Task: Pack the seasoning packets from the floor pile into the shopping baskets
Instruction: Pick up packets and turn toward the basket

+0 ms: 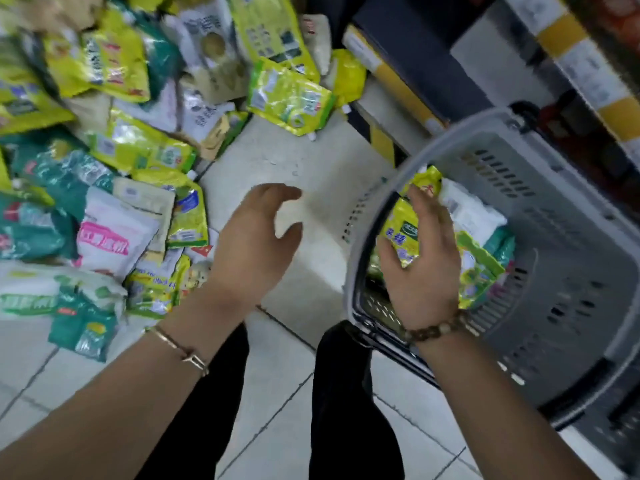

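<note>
Packing step: our right hand (420, 268) grips a yellow packet (403, 237) over the basket (571, 220); left hand (252, 244) loose-fingered, empty. Next, we judge: release, then reach the pile (104, 168).

- The yellow packet (403, 233) gripped by the right hand (420, 268) is covered in its lower part by the palm and thumb. Its print is too blurred to read.
- The basket (554, 237) under and right of that hand runs off the right edge. Its floor is hidden beneath packets, some of them behind the hand.
- The pile (104, 150) left of the left hand (252, 244) blurs toward the top and is cut by the left and top edges.
- The shelf labels (585, 71) beyond the right hand are unreadable.
</note>
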